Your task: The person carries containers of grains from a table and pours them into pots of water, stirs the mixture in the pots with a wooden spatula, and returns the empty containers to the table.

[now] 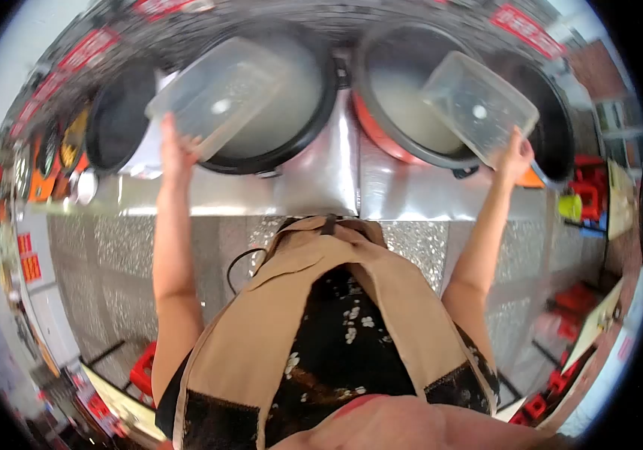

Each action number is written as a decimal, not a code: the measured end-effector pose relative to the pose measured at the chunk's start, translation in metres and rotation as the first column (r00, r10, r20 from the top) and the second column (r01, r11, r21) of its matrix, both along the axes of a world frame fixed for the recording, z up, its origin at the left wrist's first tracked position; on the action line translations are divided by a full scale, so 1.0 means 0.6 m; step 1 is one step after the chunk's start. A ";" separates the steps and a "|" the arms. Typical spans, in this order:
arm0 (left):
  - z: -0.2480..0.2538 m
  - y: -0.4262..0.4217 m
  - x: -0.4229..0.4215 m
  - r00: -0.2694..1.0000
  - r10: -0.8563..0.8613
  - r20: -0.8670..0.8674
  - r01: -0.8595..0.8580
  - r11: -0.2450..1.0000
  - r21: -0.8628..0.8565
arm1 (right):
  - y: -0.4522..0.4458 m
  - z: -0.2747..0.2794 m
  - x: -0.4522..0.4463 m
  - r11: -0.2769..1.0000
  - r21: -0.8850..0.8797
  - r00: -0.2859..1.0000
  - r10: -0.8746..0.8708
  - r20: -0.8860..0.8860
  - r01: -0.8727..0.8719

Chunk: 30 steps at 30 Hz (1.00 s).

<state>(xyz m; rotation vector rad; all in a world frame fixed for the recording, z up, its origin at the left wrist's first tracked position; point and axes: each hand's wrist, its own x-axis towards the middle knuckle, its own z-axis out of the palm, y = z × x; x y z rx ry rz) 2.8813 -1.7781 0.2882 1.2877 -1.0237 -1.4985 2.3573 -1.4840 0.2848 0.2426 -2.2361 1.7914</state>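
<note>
My left hand point(179, 144) grips the near end of a translucent plastic container point(235, 86), tilted over the left big pot point(302, 112), which holds pale, cloudy liquid. My right hand point(515, 156) is closed on the near right corner of a second translucent container point(479, 105). That one hangs partly over the red-sided pot point(381, 127), whose contents look pale and cloudy too. Steam or blur hides the surfaces in both pots. Whether the containers hold anything is unclear.
A steel counter point(291, 196) carries the pots. A dark pan point(117, 116) stands at far left, another dark pot point(557, 139) at far right. Left of the pan are a white bowl point(85, 186) and an orange board point(40, 187). A yellow-green cup point(569, 206) is at right.
</note>
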 end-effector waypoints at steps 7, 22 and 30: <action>0.047 -0.031 0.014 0.638 0.216 0.739 0.159 0.902 -0.401 | -0.025 0.011 0.017 0.940 0.342 0.931 0.110 -0.347 0.016; 0.066 0.049 0.038 0.654 0.126 0.746 0.073 0.971 -0.228 | -0.008 -0.060 0.020 0.975 -0.221 0.994 0.002 0.111 0.023; 0.035 0.083 0.133 0.926 -0.113 0.360 -0.019 0.939 0.342 | 0.031 -0.088 0.025 0.762 -0.647 0.816 0.378 0.437 -0.006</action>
